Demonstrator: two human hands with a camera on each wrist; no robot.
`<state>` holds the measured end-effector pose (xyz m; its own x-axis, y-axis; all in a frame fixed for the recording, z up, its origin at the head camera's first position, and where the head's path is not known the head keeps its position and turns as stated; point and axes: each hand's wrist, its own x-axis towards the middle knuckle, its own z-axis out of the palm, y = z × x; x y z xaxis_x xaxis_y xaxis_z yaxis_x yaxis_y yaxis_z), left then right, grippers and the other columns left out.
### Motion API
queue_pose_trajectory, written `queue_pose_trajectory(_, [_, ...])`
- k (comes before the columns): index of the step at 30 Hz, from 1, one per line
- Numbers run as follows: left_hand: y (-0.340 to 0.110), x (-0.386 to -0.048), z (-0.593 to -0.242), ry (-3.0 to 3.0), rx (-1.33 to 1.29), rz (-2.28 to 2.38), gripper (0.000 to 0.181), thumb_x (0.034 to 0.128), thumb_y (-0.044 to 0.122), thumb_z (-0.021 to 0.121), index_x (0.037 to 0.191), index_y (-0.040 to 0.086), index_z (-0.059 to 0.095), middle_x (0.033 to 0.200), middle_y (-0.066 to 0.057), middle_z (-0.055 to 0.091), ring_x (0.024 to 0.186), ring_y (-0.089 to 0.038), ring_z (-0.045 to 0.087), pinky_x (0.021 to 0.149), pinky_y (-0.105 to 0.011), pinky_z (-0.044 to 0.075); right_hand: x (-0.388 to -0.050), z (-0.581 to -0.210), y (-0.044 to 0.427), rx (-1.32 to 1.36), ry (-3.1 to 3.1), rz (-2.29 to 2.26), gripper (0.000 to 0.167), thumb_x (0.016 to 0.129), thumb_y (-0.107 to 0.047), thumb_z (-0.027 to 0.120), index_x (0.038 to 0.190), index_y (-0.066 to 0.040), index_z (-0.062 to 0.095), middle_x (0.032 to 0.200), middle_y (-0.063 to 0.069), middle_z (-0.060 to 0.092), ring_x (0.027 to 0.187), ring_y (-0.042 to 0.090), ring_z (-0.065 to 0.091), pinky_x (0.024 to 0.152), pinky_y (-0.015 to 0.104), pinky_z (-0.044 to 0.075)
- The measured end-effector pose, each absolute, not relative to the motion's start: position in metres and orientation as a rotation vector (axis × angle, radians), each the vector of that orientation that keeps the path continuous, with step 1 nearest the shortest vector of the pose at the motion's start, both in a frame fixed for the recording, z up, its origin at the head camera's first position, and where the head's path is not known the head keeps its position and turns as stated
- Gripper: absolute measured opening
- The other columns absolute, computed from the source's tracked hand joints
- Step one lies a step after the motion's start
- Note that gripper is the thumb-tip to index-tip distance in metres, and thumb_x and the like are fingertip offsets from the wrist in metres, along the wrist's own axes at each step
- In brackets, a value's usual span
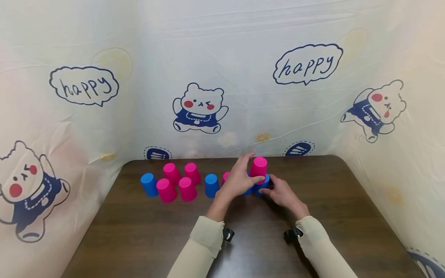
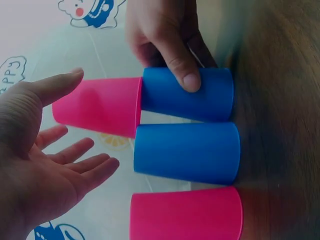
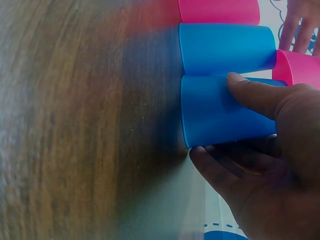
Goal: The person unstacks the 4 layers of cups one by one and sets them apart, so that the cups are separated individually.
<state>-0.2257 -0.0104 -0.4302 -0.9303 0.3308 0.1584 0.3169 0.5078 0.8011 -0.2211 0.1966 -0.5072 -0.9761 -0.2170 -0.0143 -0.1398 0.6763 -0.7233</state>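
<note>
My right hand [image 1: 283, 193] grips an upside-down blue cup [image 3: 225, 115] at the right end of a row, thumb on the near side and fingers on the far side. Atop it sits an inverted pink cup [image 1: 259, 167], its rim reaching partly over the neighbouring blue cup [image 2: 187, 152]. Around this upper cup my left hand [image 1: 237, 179] is spread, fingers loosely extended; in the left wrist view the thumb overlaps the cup's edge, and I cannot tell whether it touches. Another pink cup [image 2: 185, 215] stands beside the second blue one, mostly hidden by my left hand in the head view.
To the left on the brown table [image 1: 146, 235] stand a lone blue cup [image 1: 211, 186], several pink cups [image 1: 167, 190] in a cluster and a blue cup [image 1: 149, 184] at its left edge. A printed cloth [image 1: 243, 77] hangs behind and at the sides.
</note>
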Motion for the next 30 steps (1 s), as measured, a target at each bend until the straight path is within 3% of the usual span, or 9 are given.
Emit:
queue_pose_trajectory(16, [0.006,-0.226,-0.437,2.676,0.592,1.481,0.084,0.0928,0.019,0.082,0.162,0.02,0.034,0.154,-0.008,0.05,0.136,-0.027,0.058,0.106,-0.049,0.056,-0.219,-0.507,0.197,-0.337,2.797,-1.205,0.047,0.096,-0.022,0.079,0.133,-0.004,0.059,0.123,0.017,0.072,0.106,0.03,0.071,0.101,0.055,0.058])
queue_pose_trajectory(30, [0.008,-0.226,-0.442,2.68,0.584,1.479,0.085,0.0937,0.01,0.079,0.163,0.023,0.033,0.156,-0.008,0.05,0.137,-0.029,0.057,0.107,-0.051,0.055,-0.22,-0.506,0.195,-0.317,2.791,-1.212,0.046,0.095,-0.021,0.079,0.132,-0.003,0.059,0.12,0.016,0.073,0.102,0.027,0.07,0.101,0.054,0.058])
